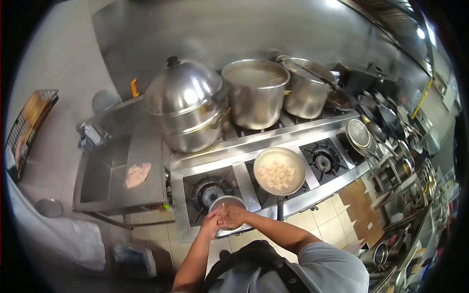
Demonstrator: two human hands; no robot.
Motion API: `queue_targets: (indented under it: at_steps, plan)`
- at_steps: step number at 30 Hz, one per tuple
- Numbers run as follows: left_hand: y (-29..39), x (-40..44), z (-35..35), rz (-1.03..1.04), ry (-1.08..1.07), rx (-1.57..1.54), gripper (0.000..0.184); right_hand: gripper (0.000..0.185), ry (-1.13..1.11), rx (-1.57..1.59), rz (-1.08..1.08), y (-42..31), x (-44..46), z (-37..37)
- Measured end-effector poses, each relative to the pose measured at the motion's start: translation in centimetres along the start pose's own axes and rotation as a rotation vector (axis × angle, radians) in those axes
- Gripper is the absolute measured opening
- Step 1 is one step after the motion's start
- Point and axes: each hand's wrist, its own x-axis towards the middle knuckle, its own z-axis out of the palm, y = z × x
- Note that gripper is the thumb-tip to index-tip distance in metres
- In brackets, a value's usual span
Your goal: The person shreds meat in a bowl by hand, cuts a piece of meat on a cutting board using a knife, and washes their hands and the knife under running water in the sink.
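Note:
My left hand (211,222) is closed around pinkish minced meat (223,211) above a metal bowl (227,198). From the other side my right hand (238,216) reaches in over the same bowl, close against the left one; its fingers are smeared and partly hidden. The bowl sits at the front of the stove by the left burner (211,194), and both hands cover much of its inside. To the right, a frying pan (301,181) rests on the middle burner, its dark handle toward me. Several pale lumps (276,175) lie clustered in it.
A domed steamer (185,93) and two tall pots (256,105) (305,97) stand along the back. Left is a sink (105,163) with a pinkish cloth-like piece (138,175) beside it. Another burner (322,162) is right of the pan. Pans and strainers (359,133) crowd the right side.

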Motion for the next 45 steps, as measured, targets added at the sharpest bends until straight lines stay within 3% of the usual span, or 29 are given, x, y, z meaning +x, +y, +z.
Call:
queue_targets:
  at_steps: [1, 2, 4, 8, 10, 14, 16, 19, 22, 26, 29, 31, 35, 38, 40, 43, 45]
  plan:
    - [-0.2, 0.5, 0.1, 0.003, -0.021, 0.019, 0.029, 0.031, 0.188, 0.028, -0.123, -0.1, 0.1, -0.6]
    - [-0.3, 0.8, 0.0, -0.001, 0.002, 0.039, 0.028, 0.031, 0.204, 0.012, -0.109, -0.1, -0.2, -1.3]
    - [-0.8, 1.2, -0.1, -0.016, 0.058, 0.075, 0.027, 0.036, -0.049, 0.22, 0.41, -3.0, -0.8, -5.1]
    - [-1.0, 1.1, 0.5, -0.042, 0.053, 0.069, 0.023, 0.042, -0.035, 0.191, 0.487, -4.0, -1.0, -5.8]
    - [-1.2, 0.8, 0.8, 0.013, -0.021, -0.172, 0.021, 0.047, -0.009, 0.322, 0.795, -5.6, -0.9, -7.0]
    - [-2.1, 2.0, -0.2, 0.034, -0.001, -0.245, 0.019, 0.048, -0.017, 0.29, 0.735, -6.3, -1.2, -7.5]
    - [-2.1, 2.0, -0.1, 0.022, 0.015, -0.259, 0.017, 0.049, 0.099, 0.276, 0.62, -5.6, -1.5, -5.8]
    - [-1.7, 1.4, -0.2, 0.003, 0.105, -0.177, 0.015, 0.049, 0.026, 0.28, 0.524, -4.0, -1.4, -4.5]
    - [-1.4, 0.6, 0.1, 0.016, 0.1, -0.115, 0.012, 0.05, -0.058, 0.426, 0.543, -3.0, -1.2, -4.6]
    - [-1.0, 0.6, 0.0, 0.054, 0.028, -0.125, 0.01, 0.047, -0.026, 0.383, 0.498, -4.4, -1.5, -5.6]
    - [-1.5, 1.3, -0.7, 0.109, 0.048, -0.069, 0.011, 0.047, -0.035, 0.292, 0.58, -6.4, -1.2, -8.7]
    - [-0.9, 1.2, -0.3, 0.126, 0.183, 0.086, 0.011, 0.043, -0.076, 0.261, 0.578, -6.8, -1.2, -9.0]
    - [-0.2, 0.6, -0.4, 0.138, 0.209, 0.215, 0.008, 0.036, -0.013, 0.208, 0.523, -4.0, -1.7, -5.0]
    - [0.5, -0.4, 0.4, 0.213, 0.177, 0.26, 0.01, 0.03, 0.11, 0.381, 0.558, -3.0, -2.4, -6.0]
    - [1.7, -2.1, 2.7, 0.163, 0.064, 0.087, 0.016, 0.027, 0.175, 0.442, 0.693, -3.4, -2.5, -7.6]
    - [0.2, -0.5, 1.4, 0.067, -0.049, 0.124, 0.018, 0.026, 0.352, 0.706, 0.75, -3.1, -2.1, -6.7]
    - [-0.1, 0.0, 1.0, 0.065, -0.045, 0.209, 0.015, 0.025, 0.346, 0.823, 0.808, -3.2, -1.8, -6.7]
